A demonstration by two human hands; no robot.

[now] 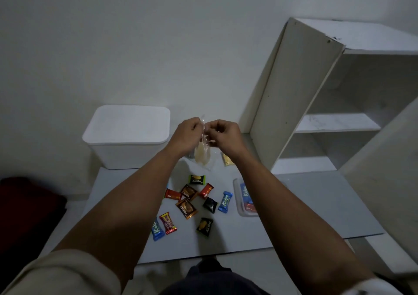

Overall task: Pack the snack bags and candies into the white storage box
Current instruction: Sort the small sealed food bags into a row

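grey board (pixel 316 206) on pale floor, wrapped candies (pixel 192 202) scattered; white shelf unit (pixel 294 95) probably open.

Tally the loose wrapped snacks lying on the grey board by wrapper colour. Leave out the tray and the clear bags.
blue packets: 2
brown packets: 2
orange-red packets: 2
red-and-yellow packet: 1
black packets with green ends: 2
plain black packet: 1
Total: 10, counting only what shows.
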